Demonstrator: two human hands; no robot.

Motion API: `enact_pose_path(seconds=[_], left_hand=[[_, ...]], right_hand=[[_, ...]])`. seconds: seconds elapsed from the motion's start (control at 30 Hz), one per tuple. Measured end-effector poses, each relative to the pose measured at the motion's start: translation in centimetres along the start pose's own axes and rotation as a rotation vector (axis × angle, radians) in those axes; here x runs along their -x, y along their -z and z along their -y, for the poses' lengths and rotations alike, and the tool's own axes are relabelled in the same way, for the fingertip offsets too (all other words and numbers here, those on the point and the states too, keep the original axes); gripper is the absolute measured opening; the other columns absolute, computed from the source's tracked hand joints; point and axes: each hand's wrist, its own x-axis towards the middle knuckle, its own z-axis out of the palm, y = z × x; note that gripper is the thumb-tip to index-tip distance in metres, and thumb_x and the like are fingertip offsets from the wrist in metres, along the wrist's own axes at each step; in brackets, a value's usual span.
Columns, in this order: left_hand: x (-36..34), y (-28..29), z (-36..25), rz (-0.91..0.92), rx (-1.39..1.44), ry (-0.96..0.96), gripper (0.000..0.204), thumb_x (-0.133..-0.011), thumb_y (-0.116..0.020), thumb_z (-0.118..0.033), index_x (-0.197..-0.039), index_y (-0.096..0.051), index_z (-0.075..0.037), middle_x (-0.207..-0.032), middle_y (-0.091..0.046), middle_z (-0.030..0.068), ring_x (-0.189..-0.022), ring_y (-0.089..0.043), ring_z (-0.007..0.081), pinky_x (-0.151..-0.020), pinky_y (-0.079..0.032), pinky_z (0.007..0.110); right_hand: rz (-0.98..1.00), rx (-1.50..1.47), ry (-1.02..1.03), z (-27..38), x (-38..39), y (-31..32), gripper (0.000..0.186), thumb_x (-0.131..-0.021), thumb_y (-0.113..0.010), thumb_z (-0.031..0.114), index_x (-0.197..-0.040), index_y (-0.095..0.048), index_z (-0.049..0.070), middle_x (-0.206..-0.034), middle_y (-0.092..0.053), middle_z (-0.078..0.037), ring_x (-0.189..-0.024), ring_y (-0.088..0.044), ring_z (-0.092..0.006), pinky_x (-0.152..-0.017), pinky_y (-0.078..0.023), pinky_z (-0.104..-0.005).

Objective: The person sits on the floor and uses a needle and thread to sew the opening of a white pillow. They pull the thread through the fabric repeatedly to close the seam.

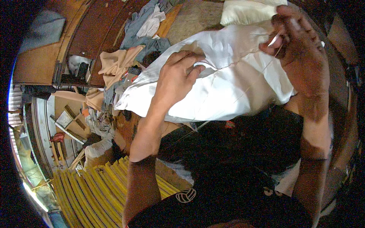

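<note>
A large white cloth piece, puffed like a stuffed pillow (224, 95), lies across my lap, with a gathered seam along its upper face. My left hand (175, 78) is closed on the cloth's edge at the left end of that seam, thumb and forefinger pinching it. Raised above the cloth's far right corner, my right hand (304, 57) has its thumb and forefinger drawn together. From its fingers a thin thread (262, 72) slants down across the white cloth. Whether a needle is in those fingers is too blurred to tell.
Another white pillow-like bundle (247, 11) lies beyond the cloth. Beige cloth (118, 62) and blue-grey cloth (140, 22) are heaped at the left by a brown wooden cabinet (91, 34). A yellow slatted surface (91, 190) is at the lower left.
</note>
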Motion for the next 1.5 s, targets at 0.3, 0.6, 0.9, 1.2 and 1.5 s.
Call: enact_pose_path(seconds=[0.3, 0.6, 0.9, 1.2, 1.5], left_hand=[[1.2, -2.4, -0.4, -0.253, -0.099, -0.163, 0.019, -0.080, -0.070, 0.002, -0.097, -0.075, -0.007, -0.106, -0.069, 0.0097, -0.096, -0.065, 0.0297, -0.083, -0.054, 0.038], [1.3, -2.9, 0.0, -0.260, -0.002, -0.216, 0.020, -0.079, -0.070, 0.002, -0.097, -0.075, -0.005, -0.100, -0.071, 0.0105, -0.098, -0.066, 0.0296, -0.088, -0.054, 0.040], [1.5, -3.1, -0.3, -0.296, 0.033, -0.165, 0.014, -0.080, -0.074, -0.001, -0.094, -0.074, -0.005, -0.096, -0.070, 0.0117, -0.094, -0.066, 0.0302, -0.083, -0.053, 0.040], [1.9, -3.3, -0.2, -0.301, 0.029, -0.176, 0.011, -0.081, -0.073, 0.000, -0.091, -0.071, -0.003, -0.095, -0.068, 0.0116, -0.092, -0.065, 0.0313, -0.082, -0.052, 0.040], [1.8, -3.2, -0.2, -0.297, 0.013, -0.179, 0.011, -0.081, -0.071, 0.000, -0.091, -0.070, -0.004, -0.095, -0.068, 0.0107, -0.094, -0.064, 0.0308, -0.083, -0.052, 0.040]], right_hand=[[0.040, 0.396, -0.122, -4.4, 0.9, -3.5, 0.020, -0.103, -0.057, 0.017, -0.114, -0.061, 0.002, -0.108, -0.070, -0.009, -0.095, -0.070, -0.0168, -0.087, -0.058, -0.0320], [0.032, 0.456, -0.179, -6.7, 0.3, -3.0, 0.021, -0.102, -0.060, 0.016, -0.113, -0.065, -0.001, -0.104, -0.070, -0.008, -0.095, -0.069, -0.0150, -0.088, -0.057, -0.0302], [0.004, 0.585, 0.018, -8.9, 0.9, -3.0, 0.023, -0.099, -0.061, 0.019, -0.103, -0.068, -0.003, -0.094, -0.073, -0.010, -0.087, -0.069, -0.0175, -0.082, -0.054, -0.0312], [0.025, 0.669, 0.036, -9.2, 1.3, -3.0, 0.025, -0.099, -0.060, 0.021, -0.103, -0.068, -0.002, -0.094, -0.072, -0.013, -0.088, -0.070, -0.0224, -0.082, -0.054, -0.0334], [0.087, 0.687, -0.072, -8.7, 1.2, -2.9, 0.022, -0.103, -0.057, 0.014, -0.113, -0.065, -0.004, -0.105, -0.070, -0.007, -0.099, -0.066, -0.0126, -0.091, -0.055, -0.0258]])
